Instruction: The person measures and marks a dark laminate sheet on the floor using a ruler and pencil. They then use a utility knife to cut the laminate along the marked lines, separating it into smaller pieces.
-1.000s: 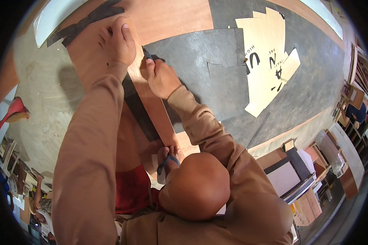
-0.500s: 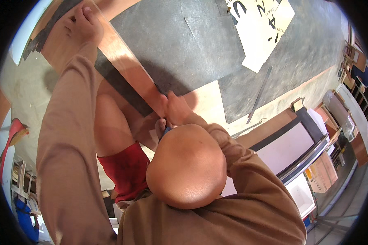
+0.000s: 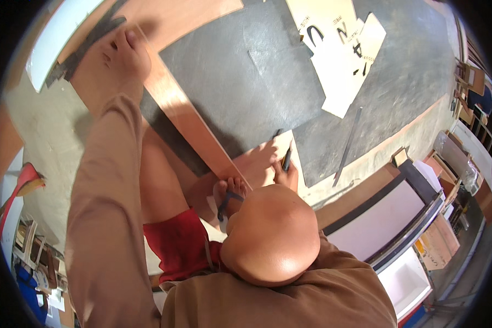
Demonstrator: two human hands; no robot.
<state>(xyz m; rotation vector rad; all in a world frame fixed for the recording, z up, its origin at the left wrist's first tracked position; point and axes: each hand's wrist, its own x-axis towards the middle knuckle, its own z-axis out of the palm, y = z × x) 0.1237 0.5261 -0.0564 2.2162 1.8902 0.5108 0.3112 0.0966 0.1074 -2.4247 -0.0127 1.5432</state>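
Note:
A long reddish-brown wooden strip [image 3: 188, 120] runs diagonally across the dark grey sheet [image 3: 240, 71]. My left hand [image 3: 128, 60] lies across its far end with the fingers apart, pressing down on the wood. My right hand [image 3: 286, 176] is closed around a black pen-like tool [image 3: 287, 156], right of the strip's near end and over a pale board [image 3: 270, 150]. Whether the tool is a marker or a cutter I cannot make out. My right forearm is hidden below the hand. My sandalled foot [image 3: 230, 194] is beside the strip's near end.
Cream printed sheets [image 3: 339, 60] lie on the dark sheet, with a thin dark bar [image 3: 348, 145] to their right. A dark-framed panel [image 3: 377, 218] stands at the right, near a white box [image 3: 404, 279]. A red-handled brush [image 3: 28, 179] is at the left.
My right hand has moved right, away from the strip's near end, and the black tool now shows in it. My left hand stays on the strip. The view has shifted slightly.

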